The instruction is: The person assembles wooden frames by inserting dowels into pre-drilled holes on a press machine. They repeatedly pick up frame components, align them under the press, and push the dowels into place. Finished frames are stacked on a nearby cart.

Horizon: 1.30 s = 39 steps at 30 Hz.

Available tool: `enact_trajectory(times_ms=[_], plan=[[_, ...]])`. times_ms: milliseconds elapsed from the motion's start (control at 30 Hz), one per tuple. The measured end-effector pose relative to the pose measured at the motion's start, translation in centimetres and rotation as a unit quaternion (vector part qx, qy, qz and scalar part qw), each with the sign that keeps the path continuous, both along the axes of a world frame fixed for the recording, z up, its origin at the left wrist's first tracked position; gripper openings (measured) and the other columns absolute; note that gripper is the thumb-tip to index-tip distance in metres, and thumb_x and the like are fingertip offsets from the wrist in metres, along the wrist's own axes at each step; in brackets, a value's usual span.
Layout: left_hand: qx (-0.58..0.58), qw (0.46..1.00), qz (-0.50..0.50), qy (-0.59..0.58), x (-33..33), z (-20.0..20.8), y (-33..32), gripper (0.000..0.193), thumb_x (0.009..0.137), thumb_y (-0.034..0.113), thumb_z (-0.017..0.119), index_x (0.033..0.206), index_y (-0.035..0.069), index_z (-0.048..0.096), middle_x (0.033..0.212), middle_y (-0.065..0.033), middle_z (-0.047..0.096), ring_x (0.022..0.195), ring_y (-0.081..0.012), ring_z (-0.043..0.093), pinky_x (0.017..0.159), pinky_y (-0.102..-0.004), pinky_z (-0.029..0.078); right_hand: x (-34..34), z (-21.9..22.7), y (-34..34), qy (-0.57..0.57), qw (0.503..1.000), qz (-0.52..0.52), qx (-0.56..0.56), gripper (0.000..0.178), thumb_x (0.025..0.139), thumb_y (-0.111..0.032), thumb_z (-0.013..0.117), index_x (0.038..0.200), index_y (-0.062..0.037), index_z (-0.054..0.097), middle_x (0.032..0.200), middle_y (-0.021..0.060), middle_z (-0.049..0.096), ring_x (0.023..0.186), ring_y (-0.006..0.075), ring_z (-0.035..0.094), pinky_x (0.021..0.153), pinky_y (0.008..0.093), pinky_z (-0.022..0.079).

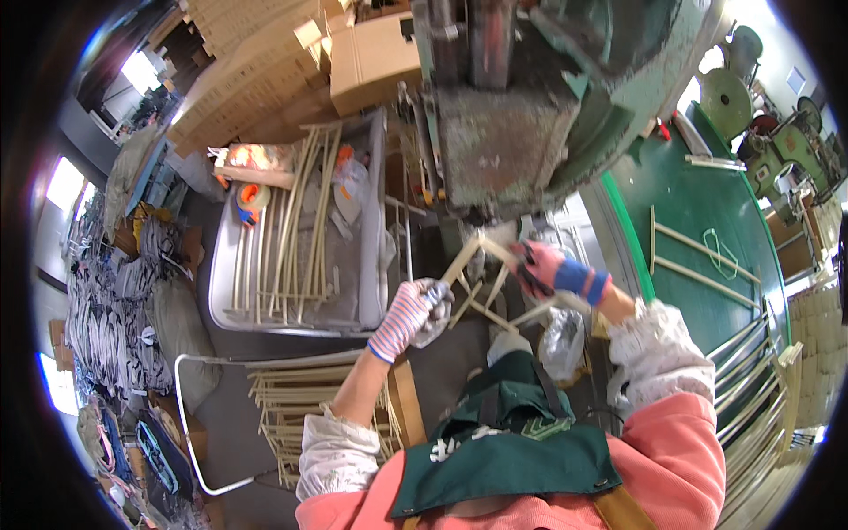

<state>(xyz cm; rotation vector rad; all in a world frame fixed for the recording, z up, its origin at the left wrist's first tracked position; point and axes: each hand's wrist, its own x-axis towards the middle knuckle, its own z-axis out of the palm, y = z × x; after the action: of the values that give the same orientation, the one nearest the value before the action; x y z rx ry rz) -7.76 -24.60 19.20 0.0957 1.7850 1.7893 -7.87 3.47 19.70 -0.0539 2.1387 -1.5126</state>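
Observation:
A beige tube frame [461,262] is held up just under the head of a green, worn press machine [499,150]. My left hand [415,315], in a striped glove with grey fingers, is closed around its left bar. On the other side my right hand [545,269], in a pink glove with dark fingers and a blue cuff, grips the right bar. The two bars meet at a corner touching or close to the press tooling; which of these I cannot tell. Crossed beige bars [486,309] show below, and whether they belong to the same frame is unclear.
To the left, a grey bin [378,221] holds long beige tubes, a tape roll [253,198] and bags. Stacked beige frames [309,389] sit nearer me. At right, a green table [645,190] carries another frame [702,247] and several tubes. Cardboard boxes [375,62] stand behind.

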Motion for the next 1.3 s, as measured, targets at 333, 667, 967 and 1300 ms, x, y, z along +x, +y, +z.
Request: enact_trajectory(times_ms=[333, 667, 967, 1300], plan=[[-0.095, 0.994, -0.050, -0.024, -2.7, 1.9, -1.1, 0.030, 0.091, 0.029, 0.056, 0.078, 0.003, 0.060, 0.053, 0.0026, 0.048, 0.038, -0.0027, 0.034, 0.034, -0.0186, 0.025, 2.4, -1.5, 1.1, -0.023, 0.993, -0.114, -0.018, 0.014, 0.090, -0.013, 0.053, 0.088, -0.0041, 0.063, 0.055, -0.0004, 0.054, 0.045, 0.0058, 0.049, 0.042, 0.0207, 0.038], [-0.087, 0.992, -0.071, -0.056, -3.4, 2.2, -1.2, 0.028, 0.091, 0.028, 0.057, 0.077, 0.003, 0.060, 0.052, 0.0019, 0.050, 0.038, -0.0040, 0.037, 0.035, -0.0195, 0.025, 2.0, -0.5, 1.4, 0.001, 0.997, -0.079, -0.014, 0.015, 0.089, -0.015, 0.055, 0.084, -0.0040, 0.064, 0.056, -0.0012, 0.055, 0.046, 0.0056, 0.050, 0.042, 0.0213, 0.038], [-0.292, 0.907, -0.046, 0.300, -0.2, 2.7, -0.8, 0.042, 0.083, 0.036, 0.063, 0.105, 0.001, 0.060, 0.072, -0.0105, 0.063, 0.065, -0.0218, 0.063, 0.057, -0.0353, 0.048, 3.7, 0.9, -0.4, -0.043, 0.999, 0.023, -0.023, 0.015, 0.087, -0.002, 0.042, 0.086, -0.0019, 0.057, 0.061, 0.0039, 0.059, 0.047, 0.0112, 0.056, 0.043, 0.0250, 0.045], [-0.416, 0.701, 0.250, 0.522, 6.4, 2.8, -8.9, 0.027, 0.058, 0.030, 0.075, 0.069, 0.009, 0.063, 0.061, -0.0088, 0.057, 0.060, -0.0266, 0.059, 0.057, -0.0368, 0.045, 8.5, 3.1, -3.0, -0.033, 0.967, 0.137, -0.214, 0.030, 0.092, -0.011, 0.049, 0.117, 0.0050, 0.049, 0.087, 0.0113, 0.062, 0.072, 0.0209, 0.066, 0.062, 0.0280, 0.055]])
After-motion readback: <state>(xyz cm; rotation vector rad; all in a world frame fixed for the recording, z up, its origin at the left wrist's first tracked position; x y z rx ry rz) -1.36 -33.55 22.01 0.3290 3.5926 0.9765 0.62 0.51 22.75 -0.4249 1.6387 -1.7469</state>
